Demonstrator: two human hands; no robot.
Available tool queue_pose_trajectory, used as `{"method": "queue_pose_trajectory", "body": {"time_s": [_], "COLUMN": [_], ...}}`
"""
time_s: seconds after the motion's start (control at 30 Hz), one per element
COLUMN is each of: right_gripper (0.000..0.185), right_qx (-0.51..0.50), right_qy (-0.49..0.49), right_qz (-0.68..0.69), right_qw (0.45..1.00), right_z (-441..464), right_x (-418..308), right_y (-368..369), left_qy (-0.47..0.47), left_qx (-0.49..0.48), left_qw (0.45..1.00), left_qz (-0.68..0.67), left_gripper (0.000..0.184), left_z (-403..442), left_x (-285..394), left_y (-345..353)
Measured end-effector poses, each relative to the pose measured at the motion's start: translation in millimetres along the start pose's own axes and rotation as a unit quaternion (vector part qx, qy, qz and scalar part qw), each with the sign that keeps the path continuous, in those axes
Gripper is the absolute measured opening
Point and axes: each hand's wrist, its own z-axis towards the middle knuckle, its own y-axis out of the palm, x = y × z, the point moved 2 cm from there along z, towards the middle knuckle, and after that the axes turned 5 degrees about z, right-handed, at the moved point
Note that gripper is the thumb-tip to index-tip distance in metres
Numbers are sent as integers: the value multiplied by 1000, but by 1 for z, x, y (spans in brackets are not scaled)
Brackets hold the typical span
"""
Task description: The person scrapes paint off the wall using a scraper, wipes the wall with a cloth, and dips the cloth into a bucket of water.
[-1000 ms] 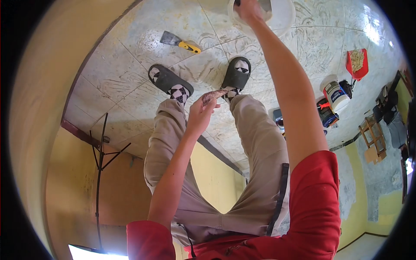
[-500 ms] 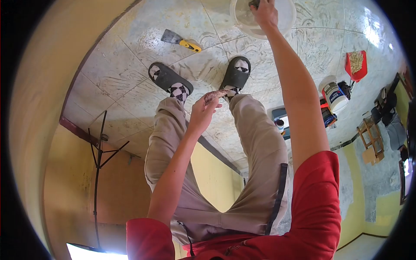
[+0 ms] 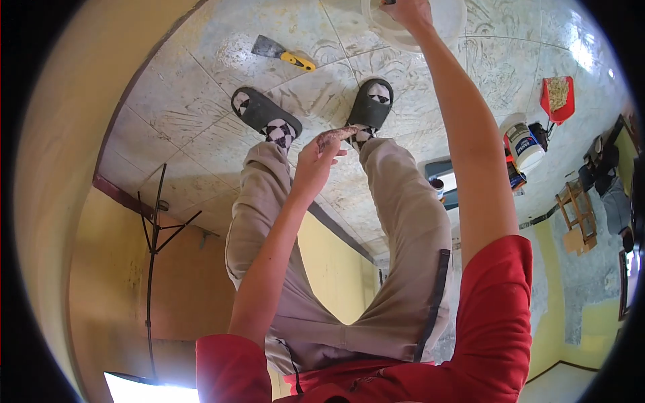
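Note:
At the top edge, my right hand [image 3: 411, 12] reaches over a round whitish tub [image 3: 450, 32], its fingers closed on a small dark object [image 3: 388, 2] that is mostly cut off by the frame. My left hand [image 3: 314, 164] is near my right ankle, its fingers closed around a mottled pinkish-brown elongated piece [image 3: 334, 136] whose kind I cannot make out. A putty knife [image 3: 287, 56] with a yellow handle and grey blade lies on the floor beyond my feet.
My feet stand in dark slides [image 3: 267, 113] on smeared floor tiles [image 3: 181, 111]. To the right are a red dustpan [image 3: 557, 99] with debris, a labelled white paint bucket [image 3: 525, 149] and a wooden stool [image 3: 576, 213]. A black tripod stand [image 3: 153, 235] rises near the left wall.
The view has shifted slightly, so the floor things sit a little higher and further right. My right hand still reaches over the tub; my left hand keeps its hold.

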Motion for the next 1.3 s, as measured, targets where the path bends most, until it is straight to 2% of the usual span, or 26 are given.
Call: {"method": "queue_pose_trajectory", "body": {"time_s": [0.03, 0.07, 0.13, 0.17, 0.27, 0.37, 0.5, 0.57, 0.8, 0.87, 1.0, 1.07, 1.1, 1.17, 1.2, 1.27, 1.3], "right_gripper": [21, 21, 24, 31, 26, 25, 28, 32, 39, 44, 53, 65, 65, 64, 64, 58, 58], "right_qx": [54, 53, 61, 35, 0, 40, 16, 42, 49, 50, 133, 117, 116, 59, 55, -110, -110], "right_qy": [-62, -62, -136, -112, -96, -111, -125, -118, -102, -30, -75, -108, -107, -213, -210, -171, -170], "right_qz": [-94, -97, -178, -147, -155, -228, -262, -301, -297, -115, -131, -163, -161, -142, -142, -130, -134], "right_qw": [992, 992, 973, 982, 983, 967, 957, 945, 948, 992, 980, 974, 974, 965, 966, 970, 970], "right_z": [0, 0, -23, -28, -21, -34, -22, -17, -7, -8, -10, -5, -2, -2, -6, -10, -8], "right_x": [3, 10, -22, -33, -32, -45, -27, -19, -1, -1, -12, -23, -21, -11, -5, 7, 22], "right_y": [-4, -9, -38, -48, -55, -54, -33, -25, -16, -23, -18, -6, 5, 30, 30, 25, 21], "left_qy": [5, 4, 9, 9, 1, 1, -3, 0, 10, 13, 15, 12, 11, 9, 11, 25, 12], "left_qx": [-1, -3, -10, -11, -9, 12, 15, 15, 1, -14, -14, -11, -9, 2, 14, 10, 7], "left_qw": [1000, 1000, 1000, 1000, 1000, 1000, 1000, 1000, 1000, 1000, 1000, 1000, 1000, 1000, 1000, 1000, 1000], "left_qz": [-5, -8, 4, 2, -4, -8, -15, -19, 8, 23, 16, 2, 21, 7, -10, -15, -15], "left_gripper": [35, 35, 34, 34, 34, 37, 37, 36, 35, 35, 36, 35, 35, 36, 36, 37, 36], "left_z": [0, 0, -1, 0, 1, 0, -2, 0, -5, -4, -7, -8, -6, -5, -6, -8, -8], "left_x": [-1, -2, -7, -8, -9, -6, -4, -4, -10, -10, -5, 1, 1, 2, 2, 2, -1], "left_y": [1, 2, 2, 1, 0, -1, -4, -2, -2, -1, 0, -2, -4, -7, -7, -7, -6]}}
